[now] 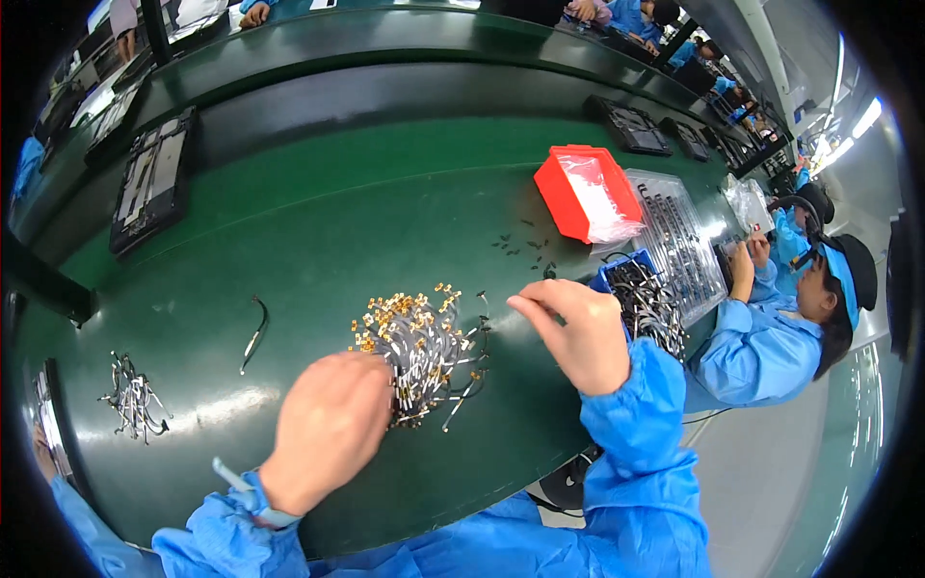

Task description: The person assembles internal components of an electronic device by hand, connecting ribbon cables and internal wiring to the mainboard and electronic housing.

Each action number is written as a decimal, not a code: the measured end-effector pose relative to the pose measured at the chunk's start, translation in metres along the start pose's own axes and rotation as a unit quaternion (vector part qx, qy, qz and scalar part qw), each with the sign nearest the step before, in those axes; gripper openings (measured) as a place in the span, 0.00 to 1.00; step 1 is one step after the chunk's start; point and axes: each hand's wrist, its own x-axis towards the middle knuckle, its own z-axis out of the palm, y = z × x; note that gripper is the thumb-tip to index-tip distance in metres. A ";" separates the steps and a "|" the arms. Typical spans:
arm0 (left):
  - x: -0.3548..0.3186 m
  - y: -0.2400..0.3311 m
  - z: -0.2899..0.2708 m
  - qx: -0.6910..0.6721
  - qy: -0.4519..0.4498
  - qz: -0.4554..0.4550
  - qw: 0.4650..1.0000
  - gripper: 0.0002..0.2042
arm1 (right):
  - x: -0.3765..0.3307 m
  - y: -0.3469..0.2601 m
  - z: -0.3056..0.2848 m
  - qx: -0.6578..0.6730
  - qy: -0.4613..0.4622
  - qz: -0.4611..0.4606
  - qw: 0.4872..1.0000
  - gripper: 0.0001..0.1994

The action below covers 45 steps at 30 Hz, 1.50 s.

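Note:
A heap of short grey cables (424, 352), with gold-coloured ends and silvery sleeves, lies on the green tabletop in front of me. My left hand (332, 424) is curled at the heap's near left edge; its fingertips are hidden under the hand. To the right of the heap, my right hand (578, 332) is raised a little with thumb and forefinger pinched together. Anything in that pinch is too small to make out. Between the heap and my right hand, a few dark cable ends (485, 328) stick out.
A single cable (254, 337) and a smaller cable bunch (135, 397) lie left. Beyond my right hand are a blue bin of cables (631, 262), a red bin (553, 193), a clear tray (708, 270) and small black pieces (536, 246). A co-worker (761, 356) sits right.

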 end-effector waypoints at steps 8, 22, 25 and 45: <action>0.047 0.003 0.047 0.046 -0.038 0.043 0.997 0.16 | 0.002 -0.022 -0.057 -0.075 0.064 0.049 0.994 0.08; 0.050 -0.013 0.060 0.035 -0.091 0.091 0.991 0.21 | -0.046 0.011 0.014 -0.031 -0.016 0.126 0.991 0.20; 0.052 -0.008 0.062 0.002 -0.098 0.109 0.989 0.21 | -0.041 0.045 0.032 -0.101 0.007 0.126 0.987 0.25; 0.050 -0.011 0.057 0.007 -0.111 0.108 0.988 0.20 | -0.060 0.034 0.026 0.064 0.079 0.172 0.980 0.15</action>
